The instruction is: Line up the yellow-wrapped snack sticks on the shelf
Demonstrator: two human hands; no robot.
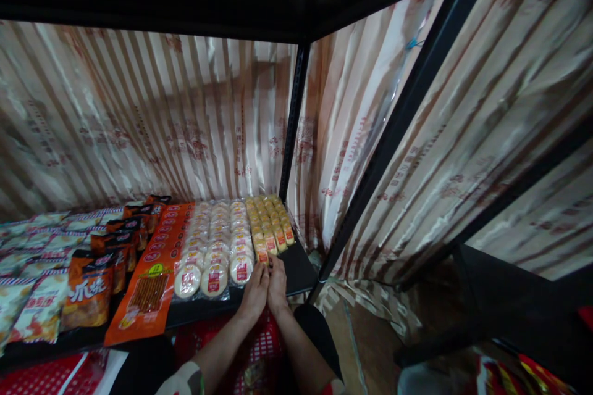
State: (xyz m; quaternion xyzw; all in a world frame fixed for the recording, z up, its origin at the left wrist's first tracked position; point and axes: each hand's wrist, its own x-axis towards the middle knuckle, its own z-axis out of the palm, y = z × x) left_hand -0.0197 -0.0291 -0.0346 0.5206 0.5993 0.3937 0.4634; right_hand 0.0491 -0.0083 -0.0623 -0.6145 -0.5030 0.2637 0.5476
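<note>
My left hand [254,294] and my right hand [278,284] lie side by side at the front edge of a black shelf [296,271], fingers stretched forward and flat. Their fingertips touch the nearest packets in the rows of small yellow-and-red snack packs [269,222]. Just left of those lie rows of round white cakes in clear wrappers [215,253]. Neither hand grips anything that I can see.
Further left lie long orange packs [155,271], dark orange snack bags [92,287] and pale bags [32,296]. Striped plastic sheeting [139,117] hangs behind and to the right. Black shelf posts [291,117] stand at the corners. A red basket [259,358] sits below my arms.
</note>
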